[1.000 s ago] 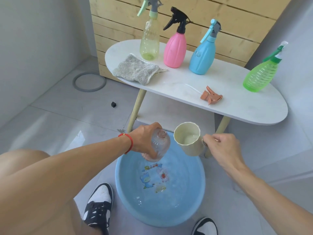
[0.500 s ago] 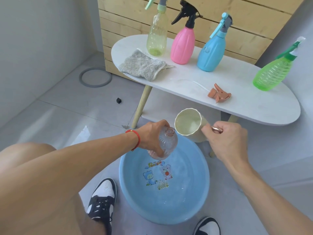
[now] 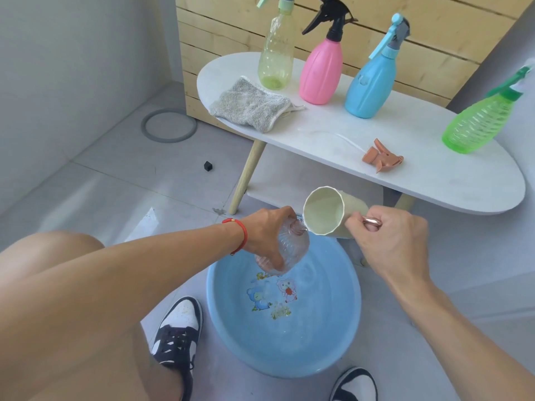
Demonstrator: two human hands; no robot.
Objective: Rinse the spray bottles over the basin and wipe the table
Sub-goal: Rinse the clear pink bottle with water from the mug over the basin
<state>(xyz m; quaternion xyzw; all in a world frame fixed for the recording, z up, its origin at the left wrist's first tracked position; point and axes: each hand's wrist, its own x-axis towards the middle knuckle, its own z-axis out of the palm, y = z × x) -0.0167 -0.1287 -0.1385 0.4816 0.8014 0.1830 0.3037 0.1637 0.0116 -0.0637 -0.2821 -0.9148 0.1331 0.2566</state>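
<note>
Over the blue basin (image 3: 341,337) on the floor, the left hand (image 3: 266,230) wraps its fingers round a clear ribbed bottle (image 3: 285,250) with its spray head off, holding it tilted with the open neck up and toward the right. The right hand (image 3: 388,241) has its fingers curled round the metal handle of a cream cup (image 3: 330,211), which is tipped so that its lip sits just at the bottle's neck, as if pouring in. Whether water is running at this instant is hard to tell; the cup's inside looks nearly empty. The basin holds shallow water over a cartoon print on its bottom.

By my reading, the task is at an early stage. This clear bottle is the one being rinsed, and its brown spray head (image 3: 382,157) lies loose on the white table (image 3: 434,180), its thin tube stretched out beside it. Four other spray bottles stand on the table with heads fitted: a pale yellow-green one (image 3: 275,59), a pink one (image 3: 320,70), a blue one (image 3: 369,82) and, well apart toward the right end, a green ribbed one (image 3: 474,123). Nothing shows whether any of these have been rinsed.

The grey cloth (image 3: 249,107) lies crumpled at the table's left end, near the yellow-green bottle, and no hand is on it, so wiping likely remains. Left to do, it seems: emptying this bottle, refitting its head, dealing with the others, then the table.
</note>
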